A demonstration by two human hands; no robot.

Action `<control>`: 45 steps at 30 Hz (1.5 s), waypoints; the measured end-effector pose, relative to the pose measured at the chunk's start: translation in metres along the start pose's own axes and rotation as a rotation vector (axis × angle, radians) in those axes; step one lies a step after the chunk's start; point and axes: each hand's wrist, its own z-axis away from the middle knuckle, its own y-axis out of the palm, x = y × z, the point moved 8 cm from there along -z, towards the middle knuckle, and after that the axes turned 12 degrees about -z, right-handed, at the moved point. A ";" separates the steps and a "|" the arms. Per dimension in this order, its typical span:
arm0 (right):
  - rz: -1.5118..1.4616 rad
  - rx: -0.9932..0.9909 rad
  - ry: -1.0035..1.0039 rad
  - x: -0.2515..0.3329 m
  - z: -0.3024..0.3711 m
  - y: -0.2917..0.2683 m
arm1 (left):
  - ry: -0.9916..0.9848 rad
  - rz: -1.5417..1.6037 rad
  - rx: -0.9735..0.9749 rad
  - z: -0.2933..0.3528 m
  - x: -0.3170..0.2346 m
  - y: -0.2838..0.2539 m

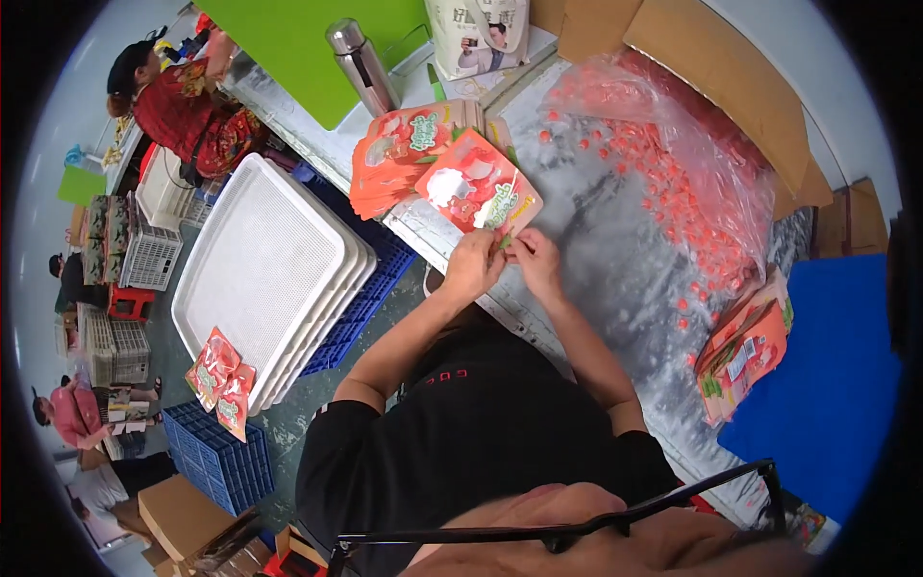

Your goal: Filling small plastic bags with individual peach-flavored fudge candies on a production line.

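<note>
A red and pink printed pouch [476,181] lies slanted at the table's near edge, partly over a fanned stack of like pouches [385,178]. At its near edge, the fingers of my left hand [471,264] pinch a green-tinted corner area. Close beside it, my right hand [538,262] has thumb and fingers closed on the same edge. The fingertips hide whether the pouch's mouth is parted. To the right, many small red wrapped pieces [663,188] spill from a clear plastic bag [635,106] onto the grey tabletop [596,260].
Several pouches [755,351] lie at the right near a blue sheet [827,356]. A steel flask [361,62] and a white bag [476,38] stand at the back. Left of me, stacked white trays [260,255] carry red pouches [221,370]. A person in red [187,106] works beyond.
</note>
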 end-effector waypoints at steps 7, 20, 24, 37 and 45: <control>0.559 -0.125 -0.588 0.072 0.032 0.002 | -0.085 -0.005 0.052 -0.010 0.003 0.003; 1.007 0.043 -0.868 0.084 0.073 -0.004 | -0.457 0.730 0.459 -0.002 0.014 0.057; 1.094 0.014 -0.955 0.100 0.080 0.000 | -0.516 0.787 0.363 0.005 0.022 0.068; 0.784 0.531 -0.499 0.082 0.071 0.023 | 0.114 0.051 -0.149 -0.006 -0.076 -0.019; 0.722 0.715 -0.399 0.030 0.078 -0.014 | 0.326 -0.050 0.097 -0.008 -0.127 -0.007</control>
